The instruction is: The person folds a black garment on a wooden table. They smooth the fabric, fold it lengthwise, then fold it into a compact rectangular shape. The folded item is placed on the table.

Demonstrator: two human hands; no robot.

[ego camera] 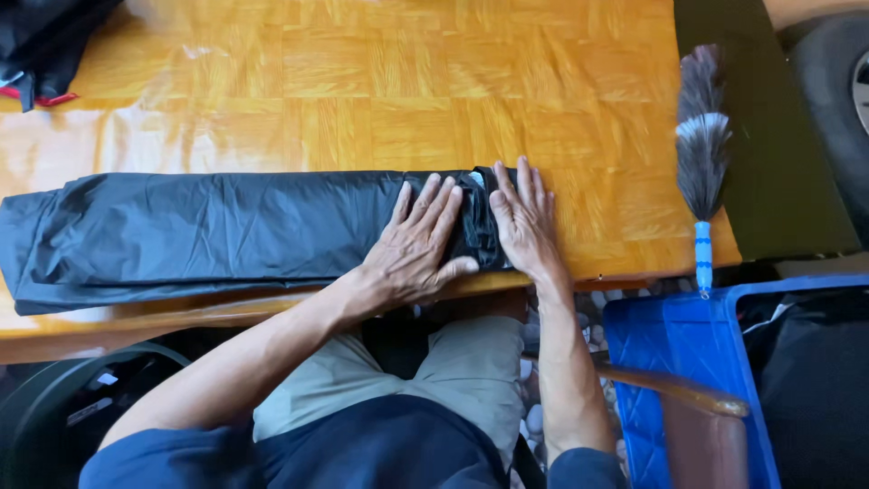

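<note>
A long black garment [208, 231], folded into a narrow strip, lies across the near part of a wooden parquet table [407, 100]. My left hand [418, 246] lies flat on the strip close to its right end, fingers spread. My right hand [523, 217] presses flat at the very end of the strip, partly on the fabric and partly on the table. A bunched bit of the black fabric shows between the two hands.
A grey feather duster [702, 154] with a blue-and-white handle lies at the table's right edge. A blue plastic crate [688, 353] stands at lower right beside a wooden chair arm [674, 389]. Dark cloth [45, 41] sits at the far left corner. A tyre [837, 81] shows at upper right.
</note>
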